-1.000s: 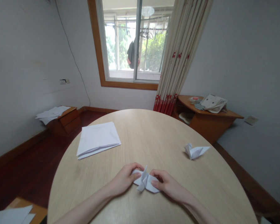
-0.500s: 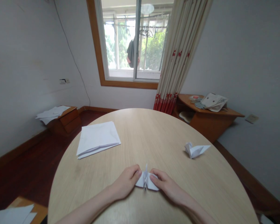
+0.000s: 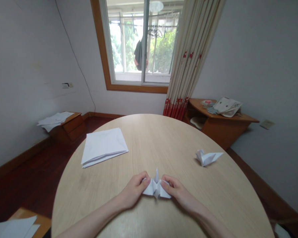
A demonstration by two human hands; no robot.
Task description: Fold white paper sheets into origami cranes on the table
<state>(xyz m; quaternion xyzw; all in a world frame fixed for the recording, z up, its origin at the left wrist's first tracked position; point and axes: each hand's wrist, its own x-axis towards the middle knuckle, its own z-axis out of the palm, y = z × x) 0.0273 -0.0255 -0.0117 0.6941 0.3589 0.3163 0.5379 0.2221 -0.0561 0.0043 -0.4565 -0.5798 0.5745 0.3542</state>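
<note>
A white origami crane (image 3: 156, 190) is stretched between my two hands, low over the near middle of the table. My left hand (image 3: 134, 189) pinches its left wing, thumb on top. On the other side, my right hand (image 3: 180, 191) pinches the right wing in the same way. A narrow point stands up from the paper's far side, and the centre of the body is spread between the wings. My fingertips under the wings are hidden. To the right lies a second folded white paper crane (image 3: 207, 158), apart from both hands.
The round wooden table (image 3: 154, 138) carries a stack of white paper (image 3: 105, 145) at its left. Beyond it stand a low cabinet with papers (image 3: 69, 125) and a corner shelf (image 3: 225, 129) holding a bag. Another paper pile (image 3: 15, 228) lies at lower left.
My hands have moved slightly apart, each keeping its wing. The crane's middle has opened wider and its body looks flatter and broader. The second crane and the stack stay put.
</note>
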